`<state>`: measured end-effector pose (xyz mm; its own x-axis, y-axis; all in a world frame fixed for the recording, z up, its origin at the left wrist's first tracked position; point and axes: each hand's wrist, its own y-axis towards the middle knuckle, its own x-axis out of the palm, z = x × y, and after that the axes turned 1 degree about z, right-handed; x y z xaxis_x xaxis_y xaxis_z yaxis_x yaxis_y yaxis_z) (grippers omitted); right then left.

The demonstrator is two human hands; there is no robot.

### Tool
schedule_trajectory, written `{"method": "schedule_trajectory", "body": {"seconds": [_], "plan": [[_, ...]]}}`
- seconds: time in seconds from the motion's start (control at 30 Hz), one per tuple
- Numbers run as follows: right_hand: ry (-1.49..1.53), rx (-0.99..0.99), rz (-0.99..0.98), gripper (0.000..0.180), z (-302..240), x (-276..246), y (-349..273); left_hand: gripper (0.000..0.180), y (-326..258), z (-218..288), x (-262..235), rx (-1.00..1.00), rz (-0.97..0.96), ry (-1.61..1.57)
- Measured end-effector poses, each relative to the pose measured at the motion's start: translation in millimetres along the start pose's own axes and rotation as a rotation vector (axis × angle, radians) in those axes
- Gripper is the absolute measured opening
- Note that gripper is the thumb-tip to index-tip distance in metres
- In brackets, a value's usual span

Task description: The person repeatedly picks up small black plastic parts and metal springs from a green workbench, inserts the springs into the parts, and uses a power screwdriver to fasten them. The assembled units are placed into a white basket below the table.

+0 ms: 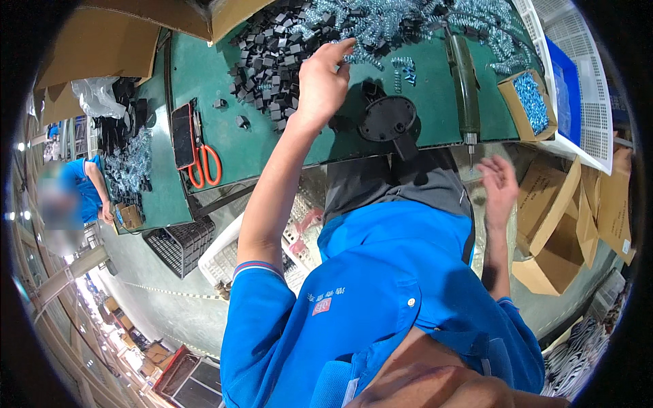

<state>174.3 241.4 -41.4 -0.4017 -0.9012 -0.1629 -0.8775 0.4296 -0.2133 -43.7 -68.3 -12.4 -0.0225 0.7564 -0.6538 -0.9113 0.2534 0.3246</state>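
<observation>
My left hand [323, 85] reaches over the table where a heap of black plastic blocks [275, 64] meets a heap of shiny metal springs [374, 24]. Its fingertips are among the springs, with index finger and thumb apart. My right hand [500, 183] hangs off the table's front edge, fingers loosely spread and nothing in them. Nearest to it is a dark green power screwdriver [464, 88], its bit pointing over the edge toward me. Between the hands a black oval plastic part [388, 119] with a stem lies at the edge. A few loose springs [405, 71] lie beyond it.
Orange-handled scissors [204, 163] and a phone [182, 136] lie at left. A small carton of blue screws [530, 102] stands at the right corner, beside a white perforated crate [578, 88]. Open cartons [558, 231] are on the floor. A co-worker [85, 187] is at far left.
</observation>
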Motion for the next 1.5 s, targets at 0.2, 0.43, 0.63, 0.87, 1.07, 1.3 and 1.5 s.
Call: {"method": "schedule_trajectory", "body": {"seconds": [0.2, 0.43, 0.63, 0.87, 1.07, 1.3, 1.5], "plan": [[-0.200, -0.563, -0.063, 0.018, -81.4, 50.7, 72.6, 0.052, 11.9, -8.8, -0.9, -0.092, -0.022, 0.073], [-1.000, -0.845, -0.311, 0.027, -83.7, 195.1, 181.9, 0.043, 7.5, -5.6, -18.2, -0.241, -0.084, -0.089], [-1.019, -0.895, -0.298, 0.030, -82.7, 188.9, 178.1, 0.036, -4.6, 23.5, -4.5, -0.292, -0.032, -0.433], [-0.452, -0.701, -0.526, 0.031, -87.6, 144.5, 170.3, 0.033, -27.8, 24.2, 25.2, 0.048, 0.108, -0.088], [-0.443, -0.709, -0.532, 0.032, -80.8, 135.6, 169.6, 0.032, -33.5, 22.0, 27.7, -0.025, 0.100, -0.015], [-0.287, -0.407, -0.692, 0.026, -95.7, 134.0, 149.0, 0.035, -40.6, 21.3, 28.9, -0.274, 0.025, -0.258], [-0.238, -0.421, -0.843, 0.025, -104.8, 139.6, 130.5, 0.036, -52.8, 16.7, 34.3, -0.257, 0.046, -0.330]]}}
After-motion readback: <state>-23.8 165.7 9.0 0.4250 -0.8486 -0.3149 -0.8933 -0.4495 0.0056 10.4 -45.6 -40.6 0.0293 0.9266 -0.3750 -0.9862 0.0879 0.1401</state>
